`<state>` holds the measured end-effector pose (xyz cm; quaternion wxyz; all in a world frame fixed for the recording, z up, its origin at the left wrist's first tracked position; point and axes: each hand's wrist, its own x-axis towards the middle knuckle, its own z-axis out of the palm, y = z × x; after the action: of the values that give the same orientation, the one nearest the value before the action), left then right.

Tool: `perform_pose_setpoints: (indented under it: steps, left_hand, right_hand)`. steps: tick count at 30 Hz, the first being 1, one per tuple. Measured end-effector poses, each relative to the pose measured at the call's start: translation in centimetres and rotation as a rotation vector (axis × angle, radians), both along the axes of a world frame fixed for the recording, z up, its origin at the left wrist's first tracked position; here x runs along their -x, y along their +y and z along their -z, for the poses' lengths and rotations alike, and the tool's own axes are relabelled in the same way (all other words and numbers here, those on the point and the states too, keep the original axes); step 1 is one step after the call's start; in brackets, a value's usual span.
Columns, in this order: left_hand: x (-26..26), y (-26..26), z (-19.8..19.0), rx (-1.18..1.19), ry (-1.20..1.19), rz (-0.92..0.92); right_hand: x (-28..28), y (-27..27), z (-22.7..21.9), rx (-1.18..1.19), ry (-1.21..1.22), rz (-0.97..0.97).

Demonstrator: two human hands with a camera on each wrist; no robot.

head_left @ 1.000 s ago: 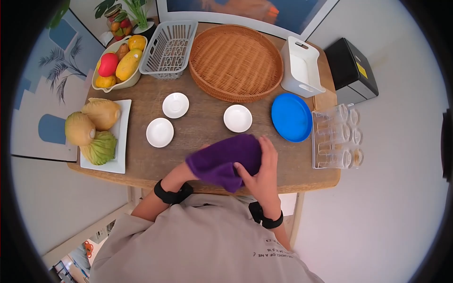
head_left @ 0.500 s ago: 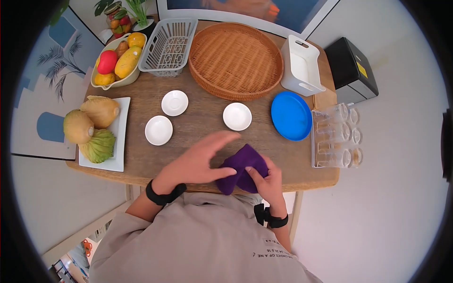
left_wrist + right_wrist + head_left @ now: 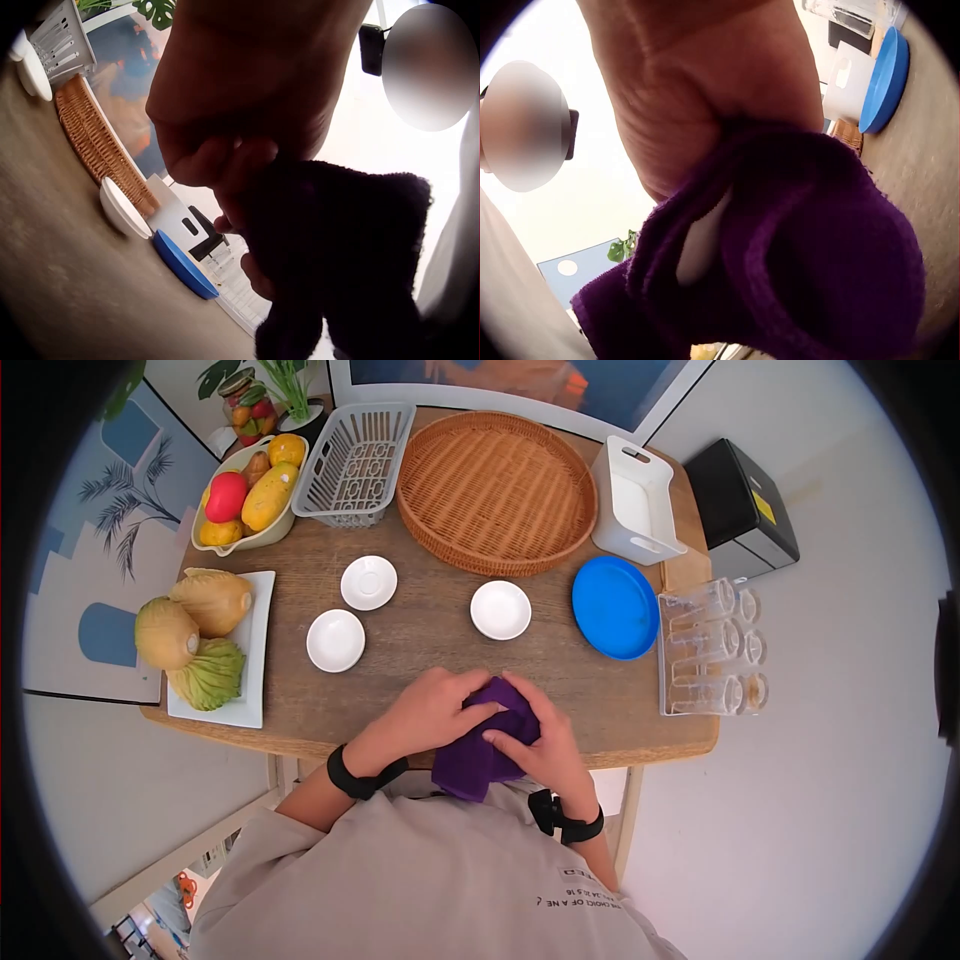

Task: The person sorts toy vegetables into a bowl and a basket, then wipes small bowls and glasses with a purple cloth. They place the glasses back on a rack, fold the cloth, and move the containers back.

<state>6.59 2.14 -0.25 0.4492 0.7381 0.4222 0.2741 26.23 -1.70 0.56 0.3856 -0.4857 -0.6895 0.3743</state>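
A bunched purple cloth (image 3: 478, 755) is held between both hands at the table's front edge, its lower end hanging over the person's shirt. The left hand (image 3: 428, 712) grips its upper left part, thumb on top. From the right, the right hand (image 3: 548, 745) pinches the cloth with thumb and fingers. In the left wrist view the cloth (image 3: 345, 240) is a dark mass below the left hand (image 3: 232, 142). The right wrist view shows folds of cloth (image 3: 832, 247) under the right hand (image 3: 712, 97), with something pale in a gap between them.
Beyond the hands lie white dishes (image 3: 501, 610), a blue plate (image 3: 615, 607) and a round wicker tray (image 3: 497, 490). Glasses (image 3: 715, 645) stand at the right, a white bin (image 3: 640, 500) and grey basket (image 3: 357, 465) at the back. Vegetables on a white plate (image 3: 257, 650) and a fruit bowl (image 3: 285, 528) are left.
The left hand, raised and spread off the cloth half a second ago, has come down onto it. The cloth has shifted left and toward the body, with the right hand following.
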Motion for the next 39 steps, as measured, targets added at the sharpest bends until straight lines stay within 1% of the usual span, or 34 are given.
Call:
perform_pose_setpoints:
  steps: [1, 3, 4, 6, 7, 10, 13, 16, 19, 22, 25, 28, 30, 31, 33, 34, 36, 38, 39]
  left_hand:
    - [0.0, -0.1, -0.1, 0.01, -0.007, -0.012]
    - [-0.4, -0.7, 1.0, 0.195, -0.25, -0.116]
    - [-0.4, -0.7, 1.4, 0.285, -0.372, -0.167]
    - [0.6, -0.4, 1.5, 0.447, -0.502, -0.214]
    - [1.2, -0.3, 1.3, 0.53, -0.566, -0.24]
    - [2.2, -0.2, 0.8, 0.617, -0.362, -0.019]
    - [1.5, -1.0, 2.1, 0.477, -0.325, 0.134]
    - [1.5, -0.9, 1.6, 0.247, -0.189, 0.144]
    - [2.0, -1.2, 2.2, 0.299, -0.283, 0.152]
    - [2.1, -1.3, 2.3, 0.161, -0.198, 0.092]
    - [4.1, -1.1, 2.6, 0.186, 0.032, 0.059]
    - [6.9, -2.3, 3.3, 0.385, -0.259, -0.392]
    - [10.8, -2.4, 4.4, 0.331, -0.209, -0.58]
    - [12.4, -2.4, 4.3, 0.335, -0.17, -0.646]
    - [14.8, -2.1, 4.0, 0.336, -0.093, -0.773]
    - [15.6, -1.9, 4.1, 0.352, -0.078, -0.791]
    - [16.6, -1.5, 4.7, 0.375, -0.059, -0.826]
    - [16.9, -1.1, 5.7, 0.366, -0.02, -0.821]
    - [16.9, -0.9, 6.2, 0.36, 0.0, -0.818]
  right_hand:
    - [-0.2, 0.1, 0.2, 0.046, 0.029, 0.026]
    - [-0.6, 0.2, 0.4, 0.138, 0.087, 0.078]
    - [-1.0, 0.3, 0.7, 0.151, 0.066, 0.128]
    - [-1.6, 0.3, 1.3, 0.18, 0.028, 0.232]
    - [-1.6, 0.3, 1.4, 0.156, 0.073, 0.279]
    - [-1.9, 0.2, 2.0, 0.095, 0.041, 0.313]
    - [-1.6, 0.1, 1.5, -0.043, -0.255, 0.25]
    - [-1.8, 0.2, 2.3, -0.196, -0.454, 0.202]
    - [-2.1, 0.0, 2.9, -0.235, -0.528, 0.204]
    - [-1.6, -0.3, 3.0, -0.228, -0.44, 0.171]
    - [-1.1, -0.5, 2.2, -0.251, -0.365, 0.173]
    - [-3.3, -1.7, 0.6, -0.373, -0.297, 0.261]
    - [-6.1, -2.9, 2.1, -0.278, 0.209, 0.549]
    - [-7.6, -3.3, 1.8, -0.164, 0.508, 0.57]
    - [-10.4, -3.0, 1.9, -0.013, 0.994, 0.431]
    - [-11.2, -2.0, 2.0, 0.02, 1.175, 0.272]
    - [-10.9, -0.8, 2.5, 0.155, 1.264, 0.24]
    - [-8.0, 0.3, 1.5, 0.354, 1.069, 0.495]
    - [-8.4, 0.7, 2.9, 0.473, 1.032, 0.452]
